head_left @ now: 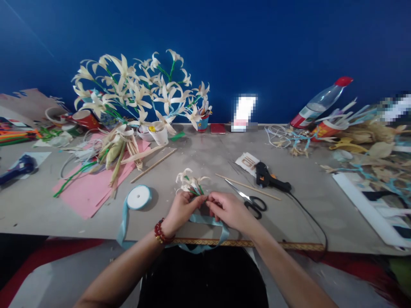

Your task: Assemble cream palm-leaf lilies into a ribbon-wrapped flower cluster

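A small bunch of cream-white artificial flowers [190,182] with green stems stands up out of my left hand [181,209], whose thumb and fingers are closed on the stems. Close against it, my right hand [229,209] pinches light-blue ribbon [207,220] at the stems; the exact spot is hidden by the fingers. The ribbon loops below both hands and hangs over the table's front edge. It leads back to a white-faced ribbon spool [138,197] lying left of my left hand. Black-handled scissors [252,203] lie open just beyond my right hand.
A black glue gun [271,179] with a trailing cord lies at right, near a thin wooden stick [248,187]. Behind stand large white artificial flowers [138,96]. Pink paper [83,196] is at left. A red-capped bottle [321,102] leans at the back right.
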The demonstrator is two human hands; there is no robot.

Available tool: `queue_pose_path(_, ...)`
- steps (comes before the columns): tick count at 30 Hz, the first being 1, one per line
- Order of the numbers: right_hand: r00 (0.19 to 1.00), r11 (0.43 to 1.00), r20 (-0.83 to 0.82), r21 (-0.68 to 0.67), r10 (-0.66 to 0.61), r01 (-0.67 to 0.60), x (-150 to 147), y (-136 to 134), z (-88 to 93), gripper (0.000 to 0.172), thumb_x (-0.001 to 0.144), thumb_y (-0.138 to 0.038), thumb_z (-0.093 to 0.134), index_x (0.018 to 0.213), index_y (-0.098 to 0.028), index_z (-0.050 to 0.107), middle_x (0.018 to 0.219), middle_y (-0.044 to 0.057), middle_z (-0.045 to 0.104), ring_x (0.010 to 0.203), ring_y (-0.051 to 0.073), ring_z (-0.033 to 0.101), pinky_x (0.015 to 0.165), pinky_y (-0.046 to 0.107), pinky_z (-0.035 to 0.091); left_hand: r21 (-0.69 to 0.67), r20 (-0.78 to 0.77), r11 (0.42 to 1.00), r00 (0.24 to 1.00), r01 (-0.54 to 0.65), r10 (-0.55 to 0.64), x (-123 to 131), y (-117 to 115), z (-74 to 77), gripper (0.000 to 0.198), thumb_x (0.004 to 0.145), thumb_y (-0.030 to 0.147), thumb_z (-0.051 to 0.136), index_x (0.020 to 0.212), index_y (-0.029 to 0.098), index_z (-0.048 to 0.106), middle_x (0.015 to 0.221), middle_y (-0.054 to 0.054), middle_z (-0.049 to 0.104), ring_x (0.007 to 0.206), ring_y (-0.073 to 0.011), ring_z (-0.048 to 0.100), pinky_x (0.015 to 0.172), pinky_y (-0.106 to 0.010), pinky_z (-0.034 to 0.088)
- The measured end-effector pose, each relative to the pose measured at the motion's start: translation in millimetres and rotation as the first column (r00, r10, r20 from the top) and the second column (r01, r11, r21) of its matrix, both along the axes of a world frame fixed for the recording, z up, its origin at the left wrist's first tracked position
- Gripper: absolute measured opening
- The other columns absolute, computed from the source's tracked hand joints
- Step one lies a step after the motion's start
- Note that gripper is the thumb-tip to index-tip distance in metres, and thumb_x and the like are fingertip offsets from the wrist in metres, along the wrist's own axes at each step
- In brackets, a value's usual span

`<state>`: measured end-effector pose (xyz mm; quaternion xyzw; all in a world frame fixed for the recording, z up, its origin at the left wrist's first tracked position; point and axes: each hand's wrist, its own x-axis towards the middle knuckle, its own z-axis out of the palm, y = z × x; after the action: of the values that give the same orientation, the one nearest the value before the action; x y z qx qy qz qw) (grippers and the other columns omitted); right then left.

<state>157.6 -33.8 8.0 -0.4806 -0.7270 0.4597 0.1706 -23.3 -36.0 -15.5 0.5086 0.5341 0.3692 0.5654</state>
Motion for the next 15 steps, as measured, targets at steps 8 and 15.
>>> queue_pose_path(8, 1.0, 0.999, 0.012, 0.035, 0.004, -0.004, -0.1, 4.0, 4.6, 0.023, 0.093, -0.028, 0.051, 0.07, -0.022, 0.053, 0.058, -0.004, 0.063, 0.049, 0.012, 0.059, 0.053, 0.023, 0.04, 0.023, 0.093, 0.999, 0.995, -0.033, 0.031, -0.9, -1.6, 1.8, 0.023, 0.081, 0.038, 0.07, 0.084, 0.015, 0.072, 0.063, 0.001, 0.063, 0.047, -0.0076, 0.042, 0.041, -0.02, 0.028)
queue_pose_path(15, 1.0, 1.0, 0.028, 0.022, 0.013, -0.014, 2.9, 4.2, 9.5, 0.025, 0.093, -0.027, 0.051, 0.069, -0.021, 0.053, 0.057, -0.004, 0.062, 0.048, 0.012, 0.058, 0.053, 0.023, 0.039, -0.006, 0.095, 0.999, 0.995, -0.039, 0.04, 0.2, -0.9, -4.3, 0.024, 0.079, 0.038, 0.073, 0.074, 0.014, 0.069, 0.053, 0.004, 0.054, 0.045, -0.0065, 0.04, 0.042, -0.019, 0.03)
